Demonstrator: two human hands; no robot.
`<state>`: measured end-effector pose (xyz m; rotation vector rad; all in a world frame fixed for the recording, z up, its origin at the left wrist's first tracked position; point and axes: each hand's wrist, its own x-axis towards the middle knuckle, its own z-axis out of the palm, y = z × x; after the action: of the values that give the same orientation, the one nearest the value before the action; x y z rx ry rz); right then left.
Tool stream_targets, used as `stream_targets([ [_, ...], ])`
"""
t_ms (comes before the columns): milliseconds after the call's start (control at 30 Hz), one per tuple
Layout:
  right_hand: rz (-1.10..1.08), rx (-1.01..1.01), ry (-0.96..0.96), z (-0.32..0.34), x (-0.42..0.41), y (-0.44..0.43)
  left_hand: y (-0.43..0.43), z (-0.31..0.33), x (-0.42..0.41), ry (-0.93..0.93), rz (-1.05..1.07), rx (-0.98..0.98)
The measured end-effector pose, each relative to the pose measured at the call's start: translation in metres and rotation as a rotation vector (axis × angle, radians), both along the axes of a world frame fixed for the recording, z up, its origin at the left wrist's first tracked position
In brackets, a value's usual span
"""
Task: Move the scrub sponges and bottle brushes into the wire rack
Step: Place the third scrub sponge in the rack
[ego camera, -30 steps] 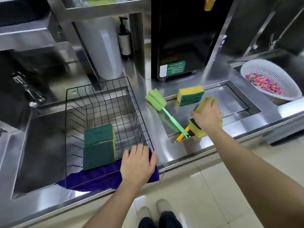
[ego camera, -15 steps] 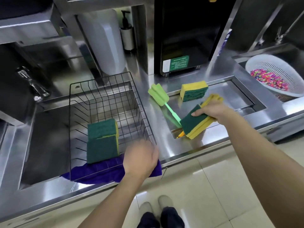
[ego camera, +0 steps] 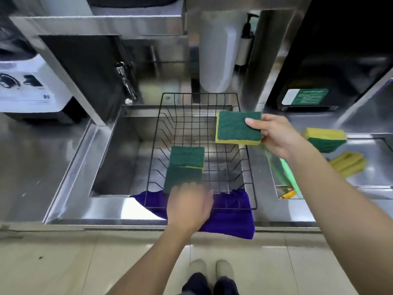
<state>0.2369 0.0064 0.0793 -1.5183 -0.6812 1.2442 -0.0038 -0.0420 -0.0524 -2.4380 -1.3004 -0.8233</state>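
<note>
My right hand (ego camera: 276, 135) holds a green-and-yellow scrub sponge (ego camera: 238, 127) over the right rim of the black wire rack (ego camera: 191, 116). Two more sponges (ego camera: 185, 167) stand on edge inside the rack. My left hand (ego camera: 189, 205) rests on the rack's front edge, blurred, fingers loosely curled. Right of the rack, a further sponge (ego camera: 325, 139) lies on the steel counter. A yellow bottle brush (ego camera: 348, 162) lies in the recessed tray, and a green bottle brush (ego camera: 287, 175) shows partly behind my right forearm.
The rack sits in a steel sink (ego camera: 119, 158) on a purple cloth (ego camera: 229, 216). A faucet (ego camera: 125, 81) stands at the back left. A white cylinder (ego camera: 217, 60) and a pump bottle (ego camera: 244, 45) stand behind the rack. A black appliance (ego camera: 319, 71) fills the back right.
My right hand has lifted the sponge from the recessed tray and carried it left to the rack's right rim. The view has swung left. My left hand stayed at the rack's front.
</note>
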Motion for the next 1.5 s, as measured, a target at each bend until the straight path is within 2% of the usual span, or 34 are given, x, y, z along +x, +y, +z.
stream_targets([
  [333,-0.116,-0.116,0.133,-0.043,-0.056,0.061,0.001,-0.005,-0.010,-0.022,0.005,0.007],
  [600,-0.123,-0.146,-0.005,-0.069,-0.067,0.093,0.000,-0.005,-0.010,-0.001,-0.013,-0.029],
  [767,-0.017,-0.183,-0.165,-0.080,-0.081,0.104,-0.001,-0.003,-0.010,0.008,-0.013,-0.036],
  [967,0.094,-0.259,-0.195,-0.094,-0.095,0.105,0.000,-0.002,-0.009,-0.005,-0.008,-0.051],
  [1100,0.207,-0.272,-0.474,-0.091,-0.097,0.106,0.000,-0.002,-0.009,0.000,-0.011,-0.064],
  [1200,0.236,-0.293,-0.573,-0.087,-0.095,0.105,0.000,-0.002,-0.009,-0.003,-0.013,-0.069],
  [1500,0.276,-0.255,-0.614,-0.070,-0.070,0.083,0.002,0.002,-0.009,0.024,-0.011,-0.081],
])
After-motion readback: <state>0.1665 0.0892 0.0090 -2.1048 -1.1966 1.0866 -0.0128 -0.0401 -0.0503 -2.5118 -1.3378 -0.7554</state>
